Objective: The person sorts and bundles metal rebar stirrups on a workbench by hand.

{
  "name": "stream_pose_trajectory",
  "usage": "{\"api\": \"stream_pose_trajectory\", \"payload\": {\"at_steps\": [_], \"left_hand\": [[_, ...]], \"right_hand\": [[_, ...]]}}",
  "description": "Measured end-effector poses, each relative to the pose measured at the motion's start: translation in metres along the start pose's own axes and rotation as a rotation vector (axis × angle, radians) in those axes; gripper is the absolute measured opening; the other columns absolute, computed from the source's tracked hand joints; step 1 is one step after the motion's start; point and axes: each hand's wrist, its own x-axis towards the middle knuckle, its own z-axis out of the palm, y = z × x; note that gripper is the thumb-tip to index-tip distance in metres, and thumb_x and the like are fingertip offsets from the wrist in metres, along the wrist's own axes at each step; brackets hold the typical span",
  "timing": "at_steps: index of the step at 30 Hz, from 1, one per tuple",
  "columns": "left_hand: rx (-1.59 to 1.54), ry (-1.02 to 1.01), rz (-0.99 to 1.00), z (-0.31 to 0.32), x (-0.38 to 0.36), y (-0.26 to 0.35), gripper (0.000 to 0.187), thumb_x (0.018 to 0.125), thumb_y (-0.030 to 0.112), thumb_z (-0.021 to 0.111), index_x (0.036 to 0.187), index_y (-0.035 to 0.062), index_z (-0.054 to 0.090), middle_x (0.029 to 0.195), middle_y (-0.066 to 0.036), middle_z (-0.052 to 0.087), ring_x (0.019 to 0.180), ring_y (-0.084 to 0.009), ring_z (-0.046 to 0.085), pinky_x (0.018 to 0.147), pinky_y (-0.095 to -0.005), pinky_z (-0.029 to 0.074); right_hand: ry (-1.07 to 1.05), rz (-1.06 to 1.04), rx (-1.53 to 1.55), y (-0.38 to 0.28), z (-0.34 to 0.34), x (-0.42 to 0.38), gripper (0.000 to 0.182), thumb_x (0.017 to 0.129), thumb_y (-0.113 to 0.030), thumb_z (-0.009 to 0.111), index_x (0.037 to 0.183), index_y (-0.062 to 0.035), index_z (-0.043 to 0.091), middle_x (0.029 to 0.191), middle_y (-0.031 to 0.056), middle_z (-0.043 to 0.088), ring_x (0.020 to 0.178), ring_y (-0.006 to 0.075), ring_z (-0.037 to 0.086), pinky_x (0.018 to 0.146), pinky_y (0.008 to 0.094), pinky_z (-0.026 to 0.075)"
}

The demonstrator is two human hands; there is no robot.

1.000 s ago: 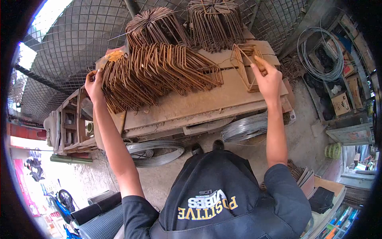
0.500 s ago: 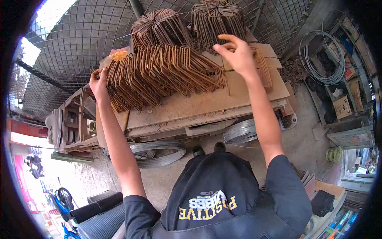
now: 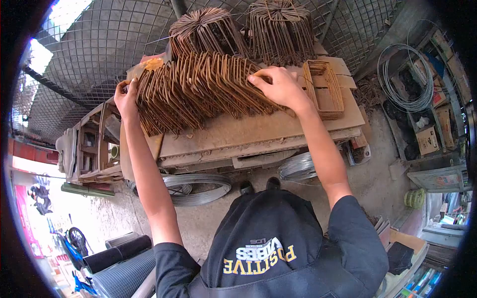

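Pinching the row of rusty stirrups (image 3: 198, 89) at both ends, left hand (image 3: 125, 97) and right hand (image 3: 278, 87) should press inward evenly on the counter (image 3: 258, 131).

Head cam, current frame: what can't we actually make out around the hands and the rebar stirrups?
- Left hand: fingertips tucked behind the end of the leaning stirrup row; grip unclear.
- Right hand: palm side faces the row, so whether it pinches a stirrup or only presses is hidden.
- Flat stirrup stack: count unreadable, bars merge.
- Two rear bundles: bases hidden behind the row.
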Motion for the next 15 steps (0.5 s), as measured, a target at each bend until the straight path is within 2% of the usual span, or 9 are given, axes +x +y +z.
{"api": "stream_pose_trajectory", "payload": {"at_steps": [2,4,5,7,9,11,12,14,15], "left_hand": [[-0.025,-0.020,0.007,0.000,0.000,-0.002,0.023,0.094,0.015,0.079,0.104,-0.0001,0.065,0.089,-0.001,0.065,0.074,-0.0067,0.057,0.065,-0.0220,0.046],[-0.069,0.009,0.008,0.002,-0.002,0.000,0.022,0.094,0.014,0.079,0.103,-0.0004,0.065,0.088,-0.002,0.065,0.076,-0.0067,0.057,0.066,-0.0218,0.046],[-0.069,0.014,0.012,0.002,0.000,0.001,0.022,0.094,0.014,0.079,0.103,-0.0004,0.065,0.088,-0.002,0.065,0.076,-0.0067,0.057,0.066,-0.0218,0.046],[-0.043,-0.010,0.023,-0.003,0.004,-0.007,0.022,0.093,0.014,0.079,0.103,-0.0004,0.066,0.089,-0.002,0.066,0.076,-0.0069,0.057,0.067,-0.0218,0.047],[-0.003,-0.008,0.039,-0.003,0.005,-0.008,0.022,0.093,0.015,0.079,0.102,-0.0003,0.067,0.090,-0.002,0.067,0.077,-0.0069,0.057,0.069,-0.0219,0.047],[0.023,0.008,0.023,-0.001,0.003,-0.003,0.023,0.092,0.016,0.080,0.102,-0.0002,0.067,0.091,-0.002,0.066,0.077,-0.0067,0.057,0.069,-0.0217,0.047],[-0.009,-0.001,0.028,-0.001,0.001,-0.004,0.024,0.092,0.018,0.080,0.102,-0.0003,0.067,0.091,-0.001,0.066,0.077,-0.0067,0.057,0.069,-0.0215,0.047],[-0.009,-0.009,0.018,-0.004,0.005,-0.007,0.025,0.092,0.018,0.080,0.103,-0.0003,0.067,0.091,-0.002,0.066,0.078,-0.0067,0.058,0.070,-0.0214,0.047],[-0.010,-0.019,0.007,-0.004,0.005,-0.008,0.025,0.093,0.018,0.080,0.103,-0.0004,0.067,0.092,-0.002,0.066,0.078,-0.0067,0.058,0.071,-0.0214,0.048]], "right_hand": [[0.043,-0.018,-0.063,0.002,0.011,0.006,0.061,0.100,-0.062,0.056,0.091,-0.0064,0.078,0.086,0.0159,0.074,0.085,0.0319,0.069,0.091,0.0495,0.038],[-0.014,0.068,-0.053,0.001,0.016,0.015,0.076,0.101,-0.070,0.048,0.069,-0.0047,0.069,0.075,0.0128,0.068,0.077,0.0315,0.065,0.084,0.0470,0.034],[-0.013,0.062,-0.052,0.001,0.016,0.016,0.076,0.101,-0.070,0.048,0.069,-0.0047,0.069,0.075,0.0128,0.068,0.077,0.0315,0.065,0.084,0.0470,0.034],[0.117,-0.053,0.167,0.000,0.016,0.015,0.082,0.101,-0.073,0.044,0.059,-0.0036,0.059,0.071,0.0107,0.063,0.071,0.0323,0.061,0.083,0.0464,0.032],[0.080,-0.021,0.175,-0.001,0.010,0.017,0.083,0.099,-0.076,0.044,0.061,-0.0039,0.059,0.071,0.0106,0.062,0.076,0.0327,0.063,0.086,0.0477,0.033],[-0.084,0.074,0.026,-0.002,0.005,0.019,0.076,0.096,-0.076,0.051,0.072,-0.0067,0.071,0.078,0.0116,0.069,0.086,0.0324,0.067,0.089,0.0488,0.035],[-0.083,0.074,0.025,-0.004,0.004,0.016,0.076,0.096,-0.076,0.051,0.072,-0.0067,0.071,0.078,0.0116,0.069,0.086,0.0324,0.067,0.089,0.0488,0.035],[-0.002,-0.054,0.063,-0.009,0.004,0.006,0.059,0.090,-0.068,0.066,0.092,-0.0108,0.081,0.092,0.0116,0.076,0.101,0.0322,0.069,0.094,0.0492,0.033],[-0.002,-0.054,0.063,-0.010,0.002,0.006,0.059,0.090,-0.068,0.066,0.092,-0.0108,0.081,0.092,0.0116,0.076,0.101,0.0322,0.069,0.094,0.0492,0.033]]}}
